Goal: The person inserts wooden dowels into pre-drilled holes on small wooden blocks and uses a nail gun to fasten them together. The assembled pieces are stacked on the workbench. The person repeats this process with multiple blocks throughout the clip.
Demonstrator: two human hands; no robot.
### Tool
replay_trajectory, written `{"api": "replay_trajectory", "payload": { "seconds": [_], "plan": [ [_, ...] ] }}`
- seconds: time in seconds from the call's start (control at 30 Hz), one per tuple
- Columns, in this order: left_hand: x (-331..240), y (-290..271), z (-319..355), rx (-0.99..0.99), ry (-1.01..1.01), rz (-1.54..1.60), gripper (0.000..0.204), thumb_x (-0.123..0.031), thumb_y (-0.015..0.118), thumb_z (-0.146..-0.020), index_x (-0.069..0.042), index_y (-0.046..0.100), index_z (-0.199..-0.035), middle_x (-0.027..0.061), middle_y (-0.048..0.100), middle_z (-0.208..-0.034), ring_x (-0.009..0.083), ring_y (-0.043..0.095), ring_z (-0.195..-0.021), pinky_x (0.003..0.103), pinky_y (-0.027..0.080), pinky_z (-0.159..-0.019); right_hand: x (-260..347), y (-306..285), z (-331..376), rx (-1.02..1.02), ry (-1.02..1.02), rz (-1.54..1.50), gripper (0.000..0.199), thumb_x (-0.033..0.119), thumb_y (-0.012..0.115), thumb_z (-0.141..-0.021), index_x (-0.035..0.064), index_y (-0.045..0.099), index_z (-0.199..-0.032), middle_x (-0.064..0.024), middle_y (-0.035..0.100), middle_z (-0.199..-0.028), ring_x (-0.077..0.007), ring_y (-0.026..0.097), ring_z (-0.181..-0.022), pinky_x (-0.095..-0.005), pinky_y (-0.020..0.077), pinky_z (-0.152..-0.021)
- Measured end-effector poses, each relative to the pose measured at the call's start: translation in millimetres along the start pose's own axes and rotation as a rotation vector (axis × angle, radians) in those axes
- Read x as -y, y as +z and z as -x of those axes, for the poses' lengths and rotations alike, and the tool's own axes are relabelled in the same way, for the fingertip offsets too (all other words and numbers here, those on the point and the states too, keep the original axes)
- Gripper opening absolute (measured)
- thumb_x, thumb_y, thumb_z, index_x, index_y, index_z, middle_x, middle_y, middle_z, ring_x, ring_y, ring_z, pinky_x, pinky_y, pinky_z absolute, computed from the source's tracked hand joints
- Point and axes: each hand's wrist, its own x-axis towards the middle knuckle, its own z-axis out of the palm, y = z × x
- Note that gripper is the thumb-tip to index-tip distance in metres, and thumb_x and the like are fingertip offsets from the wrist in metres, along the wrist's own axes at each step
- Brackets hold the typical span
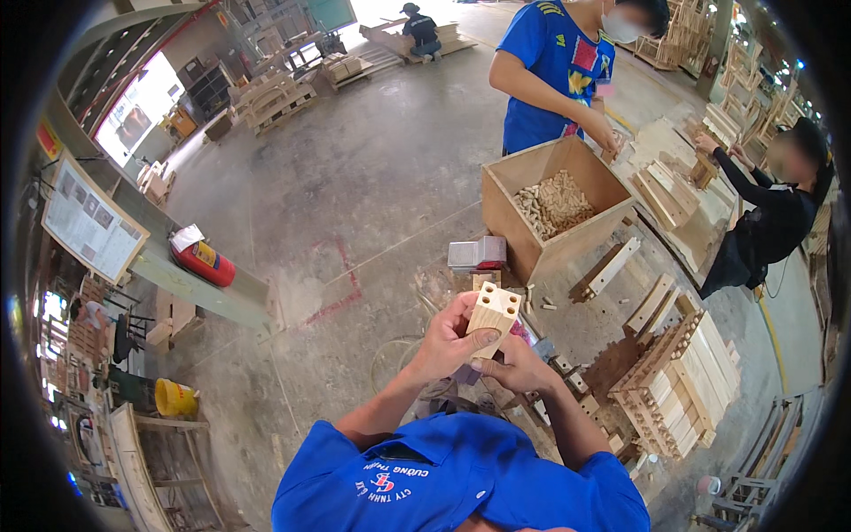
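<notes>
Wooden block (493, 317) with holes in its end is being gripped upright by the left hand (449, 340) and steadied from below by the right hand (514, 365), no dowels showing in it yet, a stack (678, 390) of blocks lying at the right

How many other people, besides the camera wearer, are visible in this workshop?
3: a person in a blue shirt behind the wooden box, a person in black at right, a crouching person far back. Others may be hidden.
</notes>
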Motion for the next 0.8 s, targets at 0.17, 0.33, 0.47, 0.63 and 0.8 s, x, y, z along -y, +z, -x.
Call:
{"api": "replay_trajectory", "payload": {
  "seconds": [0.17,0.33,0.47,0.63,0.8],
  "plan": [
    [1.1,-5.3,1.4,0.004,0.018,-0.011,0.057,-0.009,0.080,-0.101,-0.002,0.052,-0.150,0.0072,0.070,-0.134,0.0128,0.066,-0.123,0.033,0.054,-0.106,9.7,4.5,-7.0,-0.003,-0.002,-0.080,0.048,0.017,0.073,-0.103,-0.0018,0.059,-0.145,-0.0140,0.072,-0.130,-0.0227,0.066,-0.124,-0.0404,0.0528,-0.106],
    [1.0,-11.0,2.4,-0.050,-0.001,-0.147,0.066,-0.016,0.088,-0.094,-0.004,0.053,-0.149,0.0080,0.070,-0.135,0.0141,0.065,-0.126,0.035,0.052,-0.108,0.1,12.3,-19.9,0.036,-0.018,-0.122,0.044,0.011,0.072,-0.102,-0.0015,0.062,-0.143,-0.0116,0.071,-0.132,-0.0211,0.066,-0.123,-0.0386,0.0521,-0.108],
    [-2.3,-27.5,-1.1,-0.105,0.005,-0.391,0.082,-0.026,0.098,-0.081,-0.006,0.054,-0.148,0.0093,0.074,-0.131,0.0162,0.068,-0.122,0.038,0.054,-0.107,-11.0,15.0,-36.2,0.049,-0.045,-0.038,0.041,0.011,0.071,-0.103,0.0000,0.065,-0.142,-0.0127,0.073,-0.134,-0.0245,0.069,-0.122,-0.0406,0.0542,-0.107],
    [2.4,-58.5,7.0,-0.252,-0.097,-0.564,0.068,-0.025,0.094,-0.085,-0.006,0.060,-0.141,0.0125,0.077,-0.124,0.0168,0.072,-0.113,0.039,0.059,-0.098,28.1,-32.5,-91.1,0.535,0.044,0.751,0.036,0.024,0.079,-0.099,0.0109,0.074,-0.131,-0.0155,0.077,-0.127,-0.0344,0.073,-0.114,-0.0428,0.0591,-0.097],
    [-2.2,-100.2,10.5,-0.337,-0.150,-0.631,0.071,-0.033,0.090,-0.088,-0.010,0.056,-0.146,0.0158,0.078,-0.118,0.0267,0.077,-0.109,0.041,0.059,-0.096,64.7,-163.1,-142.8,-0.085,-0.036,0.489,0.015,0.011,0.067,-0.105,0.0028,0.072,-0.116,-0.0029,0.073,-0.096,-0.0100,0.068,-0.089,-0.0288,0.0574,-0.075]
  ]
}}
